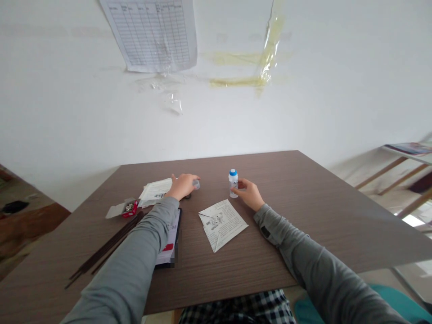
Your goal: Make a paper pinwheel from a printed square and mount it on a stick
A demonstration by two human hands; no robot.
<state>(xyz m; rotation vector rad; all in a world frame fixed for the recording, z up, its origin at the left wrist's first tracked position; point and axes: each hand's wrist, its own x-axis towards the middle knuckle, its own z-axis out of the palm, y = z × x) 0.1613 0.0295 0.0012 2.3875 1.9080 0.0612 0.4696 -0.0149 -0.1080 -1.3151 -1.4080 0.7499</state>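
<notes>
My left hand (184,185) reaches over the back left of the table, its fingers closed on a small clear plastic cap (196,184). Under that hand lies a small dark round object (187,196), partly hidden. To the right, a small clear bottle (233,182) with a blue top stands upright on the table. The thumb and fingers of my right hand (249,193) grip its lower right side. Between my forearms lies a printed sheet folded into a packet (223,225), touched by neither hand.
Left of my left forearm are a red box (131,208) of small metal pieces, long dark sticks (108,246) and printed papers (153,191). A dark-edged flat object (168,245) lies partly under that forearm. The brown table (324,216) meets a white wall behind.
</notes>
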